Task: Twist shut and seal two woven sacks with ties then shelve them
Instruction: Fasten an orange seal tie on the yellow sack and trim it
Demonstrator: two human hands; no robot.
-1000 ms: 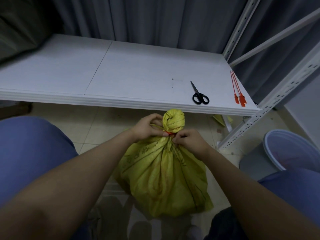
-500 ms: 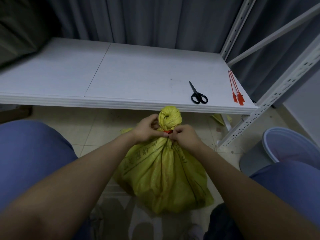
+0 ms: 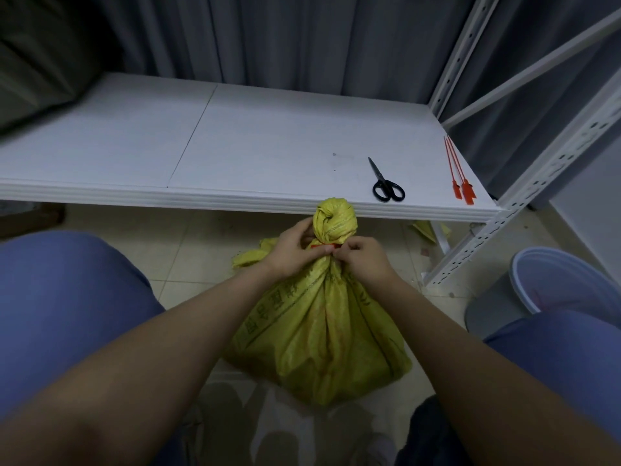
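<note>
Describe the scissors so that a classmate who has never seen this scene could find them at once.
Start at the white shelf and follow its front edge to the right. The scissors lie flat there, blades pointing away. Their black loop handles set them apart from the thin red ties further right.

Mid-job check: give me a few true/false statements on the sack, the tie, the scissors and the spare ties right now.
1. The yellow sack stands on the floor. True.
2. A red tie sits at its twisted neck, between the left hand and right hand. True.
3. The scissors lie open inside the bin. False: they lie closed on the shelf.
4. The spare red ties lie left of the scissors. False: right, near the shelf's edge.
</note>
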